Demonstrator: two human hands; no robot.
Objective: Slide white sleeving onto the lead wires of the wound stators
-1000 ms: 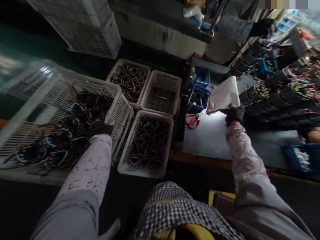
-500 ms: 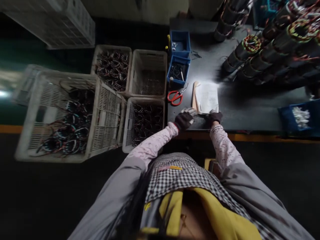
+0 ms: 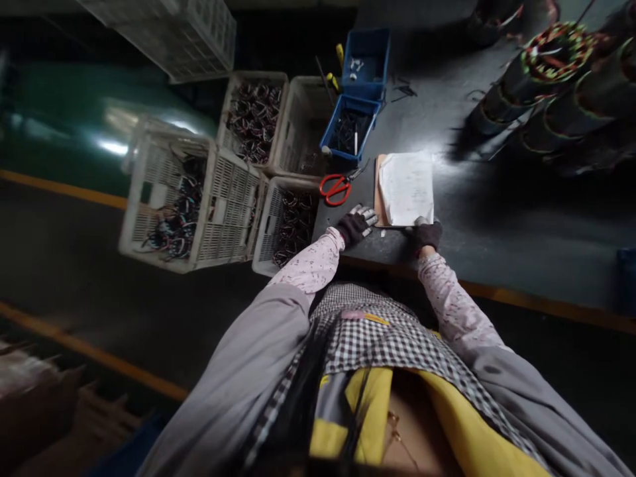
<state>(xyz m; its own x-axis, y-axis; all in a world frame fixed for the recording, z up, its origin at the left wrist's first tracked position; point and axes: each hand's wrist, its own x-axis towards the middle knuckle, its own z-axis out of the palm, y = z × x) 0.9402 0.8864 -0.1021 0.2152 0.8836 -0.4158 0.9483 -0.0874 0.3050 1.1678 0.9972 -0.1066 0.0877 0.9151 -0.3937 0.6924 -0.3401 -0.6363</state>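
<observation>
Dark-gloved right hand (image 3: 426, 236) clamped on white papers (image 3: 407, 188) over brown board (image 3: 377, 207)

On my feed it grips their five-o'clock corner on the dark grey table (image 3: 491, 225). My dark-gloved left hand (image 3: 356, 225), fingers stretched, rests at eight. Red-handled scissors (image 3: 342, 183) lie at nine; farther, two blue plastic bins (image 3: 365, 87) at eleven, dark cylinders with coloured wire (image 3: 519, 79) at two.

The dark grey desk (image 3: 497, 232) carries white papers (image 3: 407, 189) on a brown board (image 3: 379, 207), red-handled scissors (image 3: 336, 192), two blue bins (image 3: 365, 86) and, farther right, dark cylinders (image 3: 514, 87).
</observation>
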